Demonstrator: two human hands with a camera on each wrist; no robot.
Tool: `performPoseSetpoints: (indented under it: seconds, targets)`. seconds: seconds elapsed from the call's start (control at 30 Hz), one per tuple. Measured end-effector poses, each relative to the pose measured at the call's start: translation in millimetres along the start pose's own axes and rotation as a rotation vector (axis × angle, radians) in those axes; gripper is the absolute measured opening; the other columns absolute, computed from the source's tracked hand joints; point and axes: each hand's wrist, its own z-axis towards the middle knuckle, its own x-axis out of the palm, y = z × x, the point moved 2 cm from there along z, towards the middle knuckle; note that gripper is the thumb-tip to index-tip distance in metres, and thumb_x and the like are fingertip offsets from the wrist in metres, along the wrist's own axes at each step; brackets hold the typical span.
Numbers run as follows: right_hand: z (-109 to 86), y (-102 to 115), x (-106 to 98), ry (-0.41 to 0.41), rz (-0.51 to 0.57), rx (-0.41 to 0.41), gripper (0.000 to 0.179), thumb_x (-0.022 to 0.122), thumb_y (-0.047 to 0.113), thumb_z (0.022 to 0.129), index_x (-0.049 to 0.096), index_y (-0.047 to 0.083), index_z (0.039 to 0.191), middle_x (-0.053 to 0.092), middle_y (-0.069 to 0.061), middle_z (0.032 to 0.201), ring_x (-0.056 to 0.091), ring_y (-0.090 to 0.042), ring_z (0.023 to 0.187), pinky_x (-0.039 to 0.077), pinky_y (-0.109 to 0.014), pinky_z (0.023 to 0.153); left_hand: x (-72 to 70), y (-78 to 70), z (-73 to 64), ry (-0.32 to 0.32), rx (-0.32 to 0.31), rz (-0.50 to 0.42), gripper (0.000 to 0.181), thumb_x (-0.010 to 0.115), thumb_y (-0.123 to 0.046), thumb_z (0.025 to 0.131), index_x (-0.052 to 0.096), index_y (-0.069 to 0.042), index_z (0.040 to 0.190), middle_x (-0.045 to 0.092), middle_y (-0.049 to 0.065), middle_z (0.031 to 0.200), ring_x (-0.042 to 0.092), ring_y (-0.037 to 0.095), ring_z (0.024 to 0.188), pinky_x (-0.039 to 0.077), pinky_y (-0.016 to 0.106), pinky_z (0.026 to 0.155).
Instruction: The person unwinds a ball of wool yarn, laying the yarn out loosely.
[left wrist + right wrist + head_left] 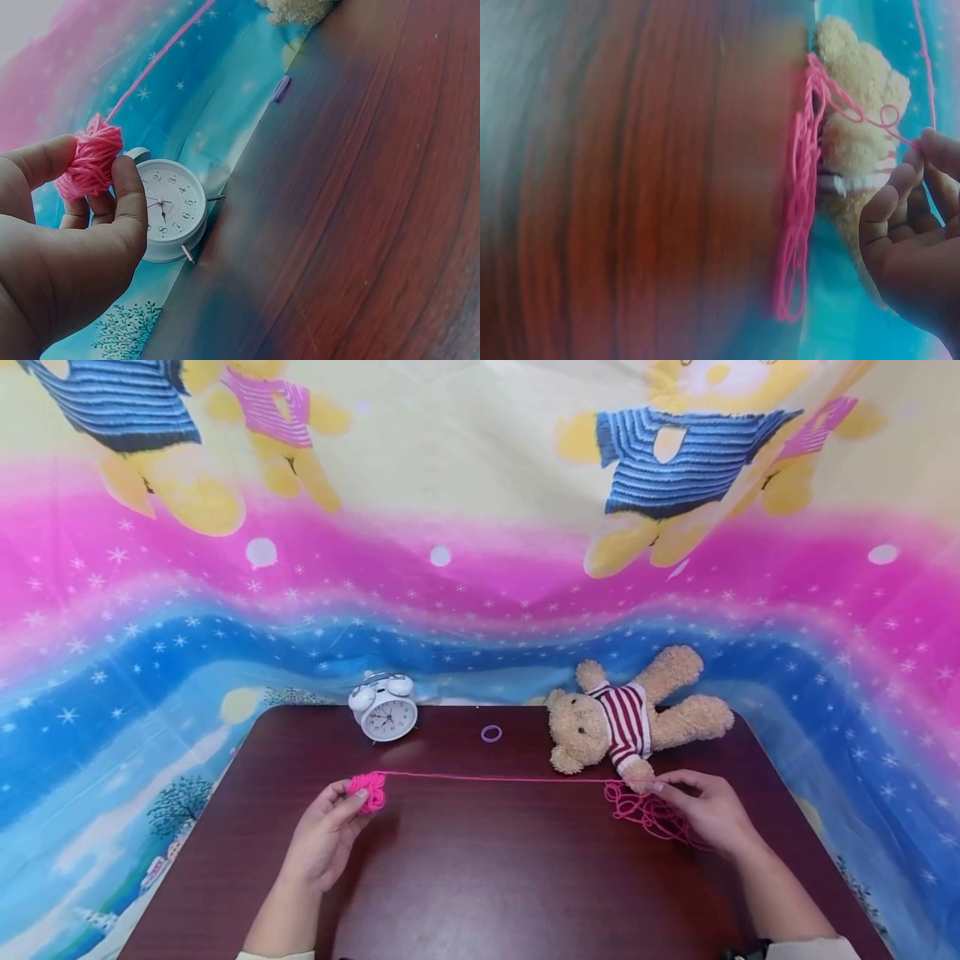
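A small wound ball of pink yarn [367,792] is gripped between the thumb and fingers of my left hand [324,837]. From it a taut strand of yarn [487,777] runs across to my right hand [712,814], whose thumb and fingertip pinch it. Below the right hand, a loose heap of looped pink yarn [651,814] lies on the table; in the right wrist view a curl of yarn [889,115] leads from those loops [801,195] up to the pinching fingertips [922,142].
A white twin-bell alarm clock [388,718] stands at the back left of the dark wooden table [487,877]. A purple ring-shaped band [491,734] lies near the back edge. To the right, a teddy bear [630,718] in a striped shirt lies on its side. Printed cloth surrounds the table.
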Motion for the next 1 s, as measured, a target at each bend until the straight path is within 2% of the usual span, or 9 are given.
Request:
performPoseSetpoints:
  seconds: [0.1,0.33,0.5,0.63,0.73,0.87,1.0]
  targets:
    - [-2.3,-4.9,-5.7,-0.001,-0.008,0.016,0.045,0.069,0.052,0.098,0.076,0.014,0.119,0.073,-0.009,0.108,0.061,-0.021,0.089,0.049,-0.033,0.071,-2.3,-1.2,-0.8,-0.002,0.009,-0.006,0.033,0.064,-0.008,0.102,0.043,-0.001,0.126,0.064,0.003,0.116,0.069,0.014,0.106,0.054,0.029,0.098]
    - [-4.4,-16.2,-19.0,-0.002,0.027,0.060,0.049,0.069,0.053,0.097,0.075,0.012,0.122,0.075,-0.011,0.114,0.070,-0.024,0.100,0.054,-0.032,0.073,-7.7,-3.8,-2.1,-0.005,0.003,-0.002,0.032,0.064,-0.010,0.103,0.042,-0.003,0.125,0.064,0.001,0.118,0.069,0.012,0.108,0.054,0.027,0.099]
    - [-7.7,-24.5,-28.9,-0.026,0.008,0.066,0.053,0.068,0.053,0.098,0.073,0.009,0.126,0.073,-0.015,0.108,0.066,-0.022,0.087,0.050,-0.031,0.065,-11.0,-4.6,-1.9,-0.002,0.005,0.010,0.032,0.064,-0.013,0.104,0.043,-0.004,0.126,0.065,0.001,0.118,0.069,0.012,0.107,0.053,0.027,0.099]
    - [-9.8,-31.5,-38.0,-0.041,-0.011,0.087,0.056,0.066,0.054,0.098,0.071,0.007,0.128,0.071,-0.016,0.114,0.066,-0.024,0.089,0.053,-0.031,0.067,-13.9,-5.7,-2.1,-0.005,0.005,0.014,0.032,0.064,-0.015,0.104,0.043,-0.006,0.126,0.064,0.001,0.120,0.069,0.013,0.109,0.054,0.027,0.099]
    - [-11.0,-36.8,-44.4,-0.043,0.014,0.115,0.059,0.066,0.056,0.098,0.070,0.006,0.130,0.071,-0.016,0.117,0.067,-0.024,0.090,0.055,-0.032,0.070,-15.1,-7.2,-2.5,-0.009,0.008,0.015,0.033,0.064,-0.016,0.104,0.043,-0.006,0.127,0.064,0.001,0.121,0.069,0.013,0.109,0.054,0.027,0.099]
    - [-12.4,-44.1,-51.7,-0.051,0.057,0.135,0.061,0.066,0.055,0.098,0.068,0.004,0.131,0.073,-0.013,0.113,0.068,-0.023,0.089,0.057,-0.031,0.071,-16.5,-8.4,-3.2,-0.010,0.004,0.004,0.032,0.063,-0.015,0.105,0.042,-0.005,0.127,0.065,0.000,0.119,0.069,0.013,0.109,0.053,0.027,0.099]
    - [-13.6,-51.3,-58.7,-0.071,0.075,0.121,0.056,0.067,0.051,0.099,0.070,0.004,0.129,0.075,-0.008,0.105,0.071,-0.021,0.088,0.058,-0.029,0.073,-17.9,-8.7,-4.0,-0.010,0.009,0.005,0.031,0.062,-0.014,0.105,0.042,-0.004,0.126,0.064,0.000,0.116,0.068,0.011,0.107,0.053,0.026,0.098]
